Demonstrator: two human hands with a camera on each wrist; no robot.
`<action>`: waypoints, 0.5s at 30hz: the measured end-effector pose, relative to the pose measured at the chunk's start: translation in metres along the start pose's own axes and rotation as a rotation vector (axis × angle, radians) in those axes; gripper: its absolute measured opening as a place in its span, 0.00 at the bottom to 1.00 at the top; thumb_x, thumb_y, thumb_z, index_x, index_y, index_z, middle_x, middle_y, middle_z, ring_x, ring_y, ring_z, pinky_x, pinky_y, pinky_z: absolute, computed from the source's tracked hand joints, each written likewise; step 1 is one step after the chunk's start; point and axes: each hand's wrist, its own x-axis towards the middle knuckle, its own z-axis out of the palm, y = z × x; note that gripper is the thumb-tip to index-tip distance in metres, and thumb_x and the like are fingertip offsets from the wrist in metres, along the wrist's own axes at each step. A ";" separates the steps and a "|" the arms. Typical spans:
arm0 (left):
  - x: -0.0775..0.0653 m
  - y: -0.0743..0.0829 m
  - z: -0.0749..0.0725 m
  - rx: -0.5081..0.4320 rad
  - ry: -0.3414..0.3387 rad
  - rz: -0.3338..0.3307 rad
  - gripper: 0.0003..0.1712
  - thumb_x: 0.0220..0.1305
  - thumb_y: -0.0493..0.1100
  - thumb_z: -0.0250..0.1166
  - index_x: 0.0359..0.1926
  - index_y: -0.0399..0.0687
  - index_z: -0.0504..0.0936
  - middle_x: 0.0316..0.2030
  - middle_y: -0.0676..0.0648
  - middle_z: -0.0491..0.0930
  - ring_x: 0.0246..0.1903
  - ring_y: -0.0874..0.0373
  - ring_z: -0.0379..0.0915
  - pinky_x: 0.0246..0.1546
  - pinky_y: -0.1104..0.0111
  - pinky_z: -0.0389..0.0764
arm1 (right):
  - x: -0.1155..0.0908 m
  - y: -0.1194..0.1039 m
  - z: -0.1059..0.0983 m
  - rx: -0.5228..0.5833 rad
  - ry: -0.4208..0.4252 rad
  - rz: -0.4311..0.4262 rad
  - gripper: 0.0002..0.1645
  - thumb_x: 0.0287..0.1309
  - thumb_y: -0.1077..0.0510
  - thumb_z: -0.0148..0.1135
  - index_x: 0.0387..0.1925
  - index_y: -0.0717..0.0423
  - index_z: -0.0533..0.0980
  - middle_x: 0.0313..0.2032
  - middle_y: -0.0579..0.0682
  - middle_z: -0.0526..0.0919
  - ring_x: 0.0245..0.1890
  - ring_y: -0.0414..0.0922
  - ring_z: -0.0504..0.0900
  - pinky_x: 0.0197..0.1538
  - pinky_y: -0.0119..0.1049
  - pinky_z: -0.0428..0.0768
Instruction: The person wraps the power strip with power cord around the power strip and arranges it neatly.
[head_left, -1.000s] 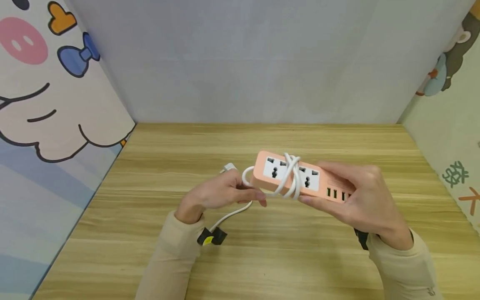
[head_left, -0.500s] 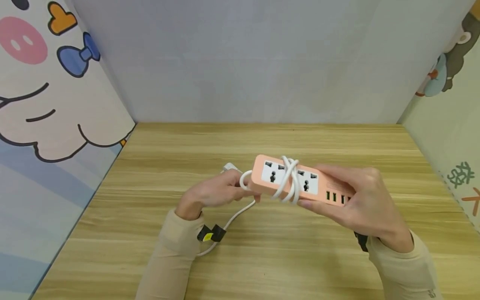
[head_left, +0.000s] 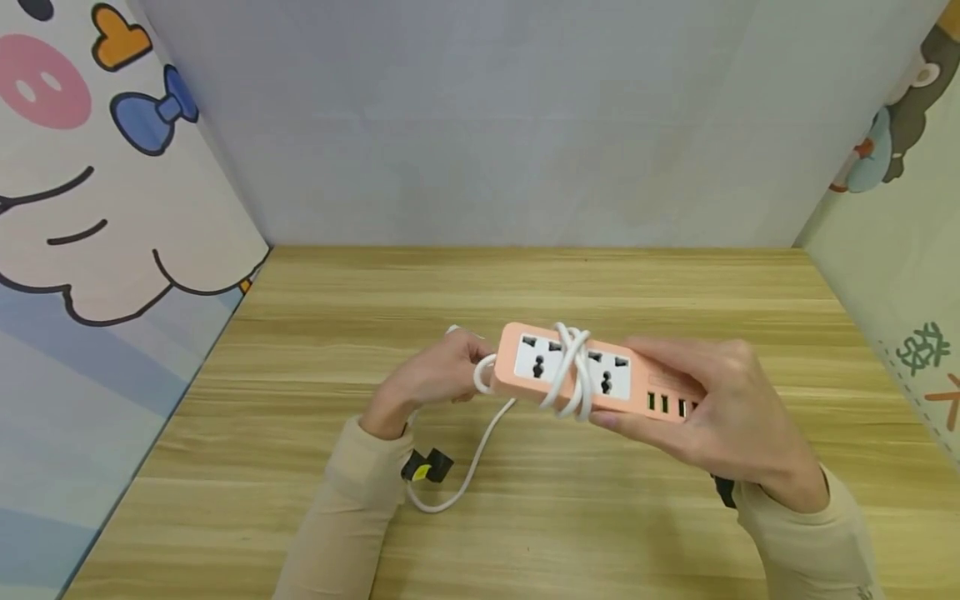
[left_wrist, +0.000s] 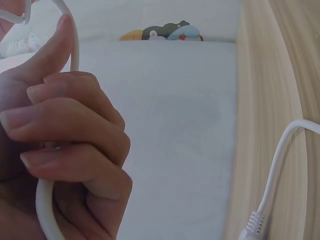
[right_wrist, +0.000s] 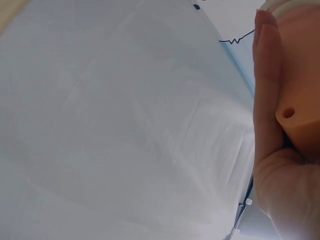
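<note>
A pink power strip (head_left: 506, 358) with white socket panels is held above the table, its white cord (head_left: 573, 375) wound several times around the middle. My right hand (head_left: 727, 408) grips the strip's right end, by the USB ports; the right wrist view shows fingers along its orange-looking side (right_wrist: 302, 75). Near the strip's left end, my left hand (head_left: 438, 375) has its fingers curled around the cord (left_wrist: 46, 205), as the left wrist view shows. A loose stretch of cord (head_left: 480, 458) hangs in a loop below. The plug (left_wrist: 250, 231) lies on the table, mostly hidden in the head view.
The wood-grain table (head_left: 600, 517) spreads beneath both hands. A pale grey wall sheet (head_left: 525, 125) rises behind it. Cartoon-printed panels flank it at the left (head_left: 150, 217) and right (head_left: 900, 275). Black pieces (head_left: 427, 465) with a yellow mark sit at my left wrist.
The power strip has come slightly down and left with my right hand. My left hand has drawn back behind its left end, fingertips now hidden, and the loose cord loop has grown below.
</note>
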 end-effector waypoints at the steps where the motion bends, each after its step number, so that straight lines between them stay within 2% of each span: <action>1: 0.000 0.000 0.000 -0.009 0.002 0.003 0.09 0.58 0.32 0.55 0.31 0.40 0.83 0.14 0.55 0.62 0.13 0.64 0.54 0.17 0.72 0.59 | 0.000 -0.001 0.000 -0.004 -0.005 0.001 0.31 0.33 0.59 0.87 0.46 0.51 0.86 0.33 0.43 0.89 0.19 0.29 0.73 0.24 0.22 0.71; 4: -0.001 -0.001 -0.002 -0.033 -0.006 0.013 0.13 0.60 0.32 0.55 0.40 0.37 0.85 0.15 0.56 0.63 0.14 0.65 0.54 0.17 0.73 0.59 | 0.000 -0.003 -0.001 -0.009 -0.014 -0.004 0.30 0.33 0.58 0.87 0.46 0.51 0.86 0.32 0.43 0.89 0.18 0.29 0.72 0.23 0.21 0.71; 8: -0.001 -0.002 -0.002 -0.024 -0.004 0.032 0.11 0.64 0.34 0.58 0.42 0.35 0.86 0.18 0.55 0.70 0.18 0.64 0.59 0.21 0.74 0.62 | 0.000 -0.004 -0.001 -0.011 -0.014 -0.025 0.30 0.36 0.55 0.86 0.47 0.51 0.86 0.32 0.43 0.89 0.18 0.28 0.72 0.23 0.22 0.70; 12: -0.001 -0.002 -0.001 0.041 0.066 0.025 0.08 0.67 0.38 0.62 0.33 0.39 0.85 0.22 0.54 0.75 0.23 0.61 0.63 0.26 0.72 0.66 | 0.001 -0.006 -0.001 -0.013 -0.003 -0.056 0.30 0.38 0.51 0.86 0.48 0.52 0.86 0.31 0.43 0.89 0.18 0.27 0.71 0.22 0.21 0.70; 15: 0.001 -0.003 -0.001 0.079 0.143 -0.015 0.15 0.67 0.42 0.63 0.22 0.47 0.78 0.20 0.54 0.70 0.22 0.60 0.61 0.25 0.72 0.63 | 0.001 -0.007 -0.002 -0.019 -0.010 -0.061 0.31 0.38 0.50 0.86 0.48 0.52 0.86 0.31 0.44 0.89 0.19 0.27 0.72 0.23 0.21 0.70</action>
